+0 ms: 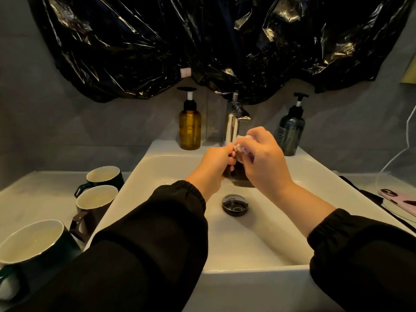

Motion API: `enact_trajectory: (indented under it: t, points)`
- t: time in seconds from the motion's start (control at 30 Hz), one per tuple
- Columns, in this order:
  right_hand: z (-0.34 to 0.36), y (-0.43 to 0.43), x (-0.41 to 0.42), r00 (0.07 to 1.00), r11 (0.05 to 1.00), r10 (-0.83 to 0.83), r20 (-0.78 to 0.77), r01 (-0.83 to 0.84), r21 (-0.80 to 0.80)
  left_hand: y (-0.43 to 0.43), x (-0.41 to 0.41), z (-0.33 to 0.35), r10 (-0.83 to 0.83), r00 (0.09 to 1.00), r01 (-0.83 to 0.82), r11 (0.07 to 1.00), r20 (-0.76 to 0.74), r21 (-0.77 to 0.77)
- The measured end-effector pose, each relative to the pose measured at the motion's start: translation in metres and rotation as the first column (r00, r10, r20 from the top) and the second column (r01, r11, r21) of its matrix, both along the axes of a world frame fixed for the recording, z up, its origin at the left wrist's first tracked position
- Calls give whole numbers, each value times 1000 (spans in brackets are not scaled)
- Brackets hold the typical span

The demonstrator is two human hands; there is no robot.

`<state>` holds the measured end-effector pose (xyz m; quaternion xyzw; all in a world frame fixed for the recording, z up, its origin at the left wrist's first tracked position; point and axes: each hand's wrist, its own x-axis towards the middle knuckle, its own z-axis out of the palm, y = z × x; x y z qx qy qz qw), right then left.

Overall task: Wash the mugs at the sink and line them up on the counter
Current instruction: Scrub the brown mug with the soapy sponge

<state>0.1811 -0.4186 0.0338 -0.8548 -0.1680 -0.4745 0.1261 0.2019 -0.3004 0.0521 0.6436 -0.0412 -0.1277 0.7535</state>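
Dark glossy ceramic mug [238,176] hung over the white rectangular sink's [157,167] back half, orientation hidden. Left hand [213,170] clenched it; right hand [263,158] grasped a pale sponge [242,146]. Three dark mugs [94,203] lined the table's left edge.

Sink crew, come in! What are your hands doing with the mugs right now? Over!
Left hand grips a dark mug over the sink. Right hand scrubs it with a pale sponge. Three mugs wait on left counter. Nothing blocking.

held mug [238,179] – mostly hidden by hands | phone [398,200] – cut off
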Motion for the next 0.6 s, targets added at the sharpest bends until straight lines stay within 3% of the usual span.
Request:
enact_trajectory:
  t: [0.1,0.27,0.47,0.6]
  points:
    - [1,-4,2,999,998,-29,35,27,48,0,-1,1,11,1000,-11,1000,18,-22]
    - [0,-23,7,993,947,-114,14,105,305,2,1,4,56,998,-60,991,-39,-117]
    - [0,-9,1,993,976,13,-119,13,217,7,1,5,80,994,-91,983,-73,-162]
    - [-5,-8,-4,992,999,43,-120,-41,17,14,5,7,132,986,-153,962,-103,-227]
